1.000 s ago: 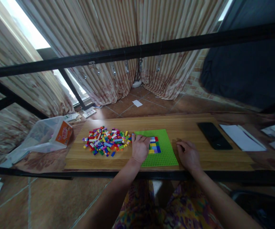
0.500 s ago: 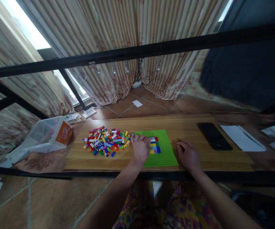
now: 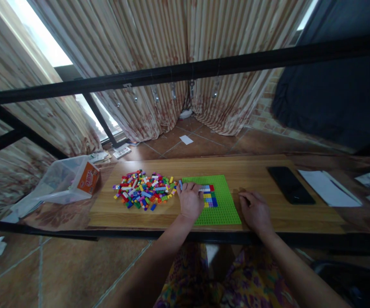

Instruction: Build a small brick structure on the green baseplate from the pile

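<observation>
My left hand is over the left part of a green studded baseplate, its fingers bent down and closed. Whatever its fingertips hold is hidden under the hand. A light blue brick shows right beside those fingers, at the plate's left edge. Right of the hand, a block of joined toy bricks in red, white, blue, green and yellow sits on the plate. My right hand rests on the tabletop just right of the plate, fingers loosely curled in, with nothing visible in them.
A heap of loose mixed bricks spreads left of the plate. Further left stands a clear plastic bin with an orange label. To the right lie a black phone and white paper with a pen. A black rail crosses beyond the table.
The whole view has shifted slightly. My left hand stays at nearly the same place on the plate, and my right hand has hardly moved.
</observation>
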### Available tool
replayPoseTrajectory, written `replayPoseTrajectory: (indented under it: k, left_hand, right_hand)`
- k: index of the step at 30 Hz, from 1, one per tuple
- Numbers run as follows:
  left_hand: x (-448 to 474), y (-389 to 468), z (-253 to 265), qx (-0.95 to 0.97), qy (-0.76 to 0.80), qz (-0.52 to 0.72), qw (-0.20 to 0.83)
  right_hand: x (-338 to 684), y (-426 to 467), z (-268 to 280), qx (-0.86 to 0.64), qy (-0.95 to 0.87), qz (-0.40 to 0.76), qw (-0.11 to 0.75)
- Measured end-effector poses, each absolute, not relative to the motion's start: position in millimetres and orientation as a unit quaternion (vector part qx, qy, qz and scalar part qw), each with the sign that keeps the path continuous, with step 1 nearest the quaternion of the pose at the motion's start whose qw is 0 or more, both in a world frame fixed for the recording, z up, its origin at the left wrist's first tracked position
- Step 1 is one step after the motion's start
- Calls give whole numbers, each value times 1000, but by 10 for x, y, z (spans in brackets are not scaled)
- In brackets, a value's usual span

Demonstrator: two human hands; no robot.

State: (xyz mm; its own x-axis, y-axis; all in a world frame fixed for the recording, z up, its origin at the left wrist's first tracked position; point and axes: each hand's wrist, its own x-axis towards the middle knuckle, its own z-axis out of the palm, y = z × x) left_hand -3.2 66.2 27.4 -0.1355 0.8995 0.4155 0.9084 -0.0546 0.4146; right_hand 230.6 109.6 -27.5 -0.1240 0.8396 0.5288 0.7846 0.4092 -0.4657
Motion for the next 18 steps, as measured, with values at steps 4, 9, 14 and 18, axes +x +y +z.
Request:
replayPoseTrajectory:
  k: [4, 9, 14, 18]
  left_hand:
    - [-74, 672, 249, -634, -692, -345, -29]
    - [-125, 824, 230, -616, -688, -379, -64]
    - [-121, 966, 210, -642, -666, -366, -100]
    - [-113, 1017, 167, -655, -653, -359, -129]
  right_hand:
    - [2306, 1095, -271, -547, -748, 33, 375]
    - [2315, 1102, -290, -543, -749, 31, 379]
    - [2321, 1107, -298, -543, -749, 30, 379]
    - [2319, 1094, -277, -545, -751, 31, 372]
